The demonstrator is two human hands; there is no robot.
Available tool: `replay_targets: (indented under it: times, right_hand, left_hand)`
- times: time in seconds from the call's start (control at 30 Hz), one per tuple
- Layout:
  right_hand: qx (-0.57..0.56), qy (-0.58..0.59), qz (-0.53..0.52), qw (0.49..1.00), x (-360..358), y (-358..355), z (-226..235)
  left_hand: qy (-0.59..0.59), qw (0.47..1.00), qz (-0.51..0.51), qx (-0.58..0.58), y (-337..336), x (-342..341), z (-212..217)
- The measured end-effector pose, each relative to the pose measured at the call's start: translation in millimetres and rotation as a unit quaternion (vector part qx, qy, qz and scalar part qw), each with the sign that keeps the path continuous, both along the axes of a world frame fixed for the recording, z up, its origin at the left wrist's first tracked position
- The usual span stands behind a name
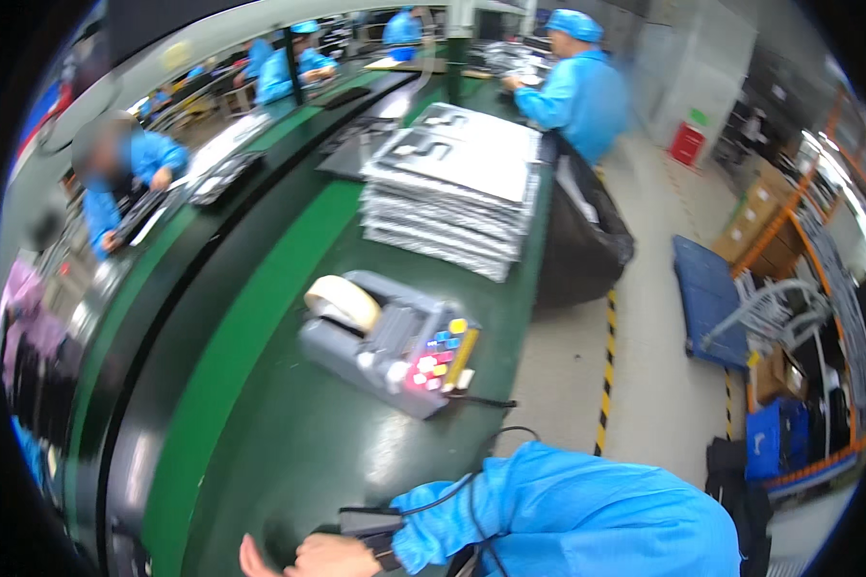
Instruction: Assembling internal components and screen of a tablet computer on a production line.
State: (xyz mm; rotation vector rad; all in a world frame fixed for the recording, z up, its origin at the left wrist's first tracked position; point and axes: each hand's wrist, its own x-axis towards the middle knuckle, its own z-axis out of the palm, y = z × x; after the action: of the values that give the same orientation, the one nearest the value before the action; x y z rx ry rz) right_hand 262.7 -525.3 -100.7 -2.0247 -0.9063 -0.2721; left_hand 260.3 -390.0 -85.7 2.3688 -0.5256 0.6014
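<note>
At the lower edge, my right hand (335, 558) reaches left over the green bench, in a blue sleeve with a black device strapped at the wrist. Its fingers run out of the picture, so their closure is hidden. Just left of it, a bit of finger (251, 556) shows, apparently from my left hand; the rest is cut off. Beyond both hands stands a grey automatic tape dispenser (380, 358) with a cream tape roll (344, 303), coloured buttons and a glowing red display. Neither hand touches it.
A stack of white panels (452, 207) with dark markings sits farther up the bench (260, 462). A black bag (582, 236) hangs at the bench's right edge. A dark conveyor (178, 337) runs along the left. Co-workers in blue stand beyond. A blue platform (707, 298) and shelving are right.
</note>
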Motion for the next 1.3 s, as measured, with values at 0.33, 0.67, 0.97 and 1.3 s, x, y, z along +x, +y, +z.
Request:
replay_targets:
  times: [0.33,0.67,0.97,1.3]
  right_hand:
    - [0.093,0.086,-0.066,0.990,-5.5,24.2,-7.9]
    - [0.041,0.088,-0.086,0.992,-6.7,10.6,12.7]
    - [-0.001,0.264,0.061,0.962,-1.3,7.6,24.8]
    - [-0.009,0.220,0.070,0.973,0.7,8.8,10.9]
  left_hand:
    - [0.232,0.950,-0.025,-0.207,-22.9,-22.0,16.8]
    - [0.207,0.966,-0.005,-0.157,-7.2,-16.7,-0.2]
    - [0.162,0.974,0.025,-0.155,36.2,-6.1,-75.4]
    - [0.186,0.974,-0.054,-0.120,7.7,-9.4,-3.4]
